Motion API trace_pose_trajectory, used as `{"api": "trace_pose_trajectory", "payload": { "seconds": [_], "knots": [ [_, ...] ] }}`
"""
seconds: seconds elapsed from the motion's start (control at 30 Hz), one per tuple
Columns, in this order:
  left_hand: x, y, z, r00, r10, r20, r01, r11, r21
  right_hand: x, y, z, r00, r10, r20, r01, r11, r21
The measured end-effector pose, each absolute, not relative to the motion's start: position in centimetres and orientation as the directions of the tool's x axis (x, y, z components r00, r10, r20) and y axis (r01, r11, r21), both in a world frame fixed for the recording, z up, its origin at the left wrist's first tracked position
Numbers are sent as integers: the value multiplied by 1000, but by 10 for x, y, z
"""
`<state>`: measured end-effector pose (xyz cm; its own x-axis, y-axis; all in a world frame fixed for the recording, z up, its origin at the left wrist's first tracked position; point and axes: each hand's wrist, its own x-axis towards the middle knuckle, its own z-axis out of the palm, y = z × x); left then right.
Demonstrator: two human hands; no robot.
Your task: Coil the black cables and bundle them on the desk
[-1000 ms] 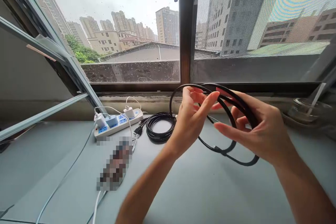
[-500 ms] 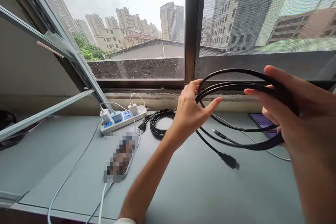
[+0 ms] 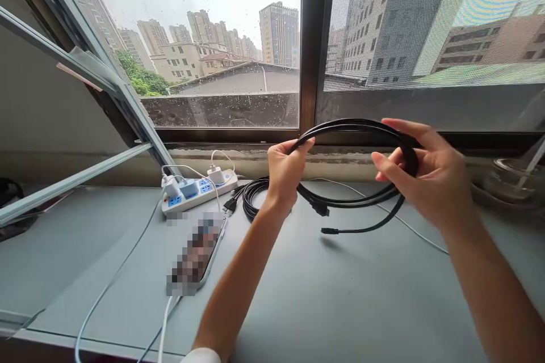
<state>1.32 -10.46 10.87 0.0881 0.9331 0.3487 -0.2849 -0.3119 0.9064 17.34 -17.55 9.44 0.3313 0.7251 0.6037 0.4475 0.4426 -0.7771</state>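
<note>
A coiled black cable point(image 3: 353, 125) is held up above the desk in several loose loops. My left hand point(image 3: 284, 173) is closed on the coil's left side, thumb and fingers pinching it. On the right side, my right hand point(image 3: 434, 178) curls around the loops, its thumb in front and its index finger along the top. Two cable ends hang low inside and under the coil: a wider black plug point(image 3: 320, 208) near my left hand and a slim connector point(image 3: 330, 231) just above the desk.
A second black cable coil point(image 3: 247, 199) lies behind my left wrist. Left of it are a white power strip point(image 3: 193, 203) with chargers and a partly blurred phone point(image 3: 210, 265). A thin white cord point(image 3: 419, 235) crosses the desk. A glass jar point(image 3: 508, 178) stands far right, before the window.
Both hands have drawn back and the coil has moved left, its loops now closer together. My left hand has gone from fingers spread to a pinch. The slim connector now hangs lower.
</note>
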Motion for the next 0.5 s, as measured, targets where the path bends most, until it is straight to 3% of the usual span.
{"api": "trace_pose_trajectory", "payload": {
  "seconds": [0.17,0.27,0.37,0.5],
  "knots": [
    [24,-104,102,228,929,293,-316,-214,924,164,-182,97,360,790,496,95,498,-862],
    [30,-90,88,342,908,241,-187,-186,965,166,-188,102,393,791,469,-28,520,-854],
    [39,-84,74,406,901,157,-12,-166,986,164,-194,106,466,741,483,-24,557,-830],
    [55,-96,59,554,831,-58,128,-15,992,149,-204,106,560,617,553,106,608,-787]
  ]
}}
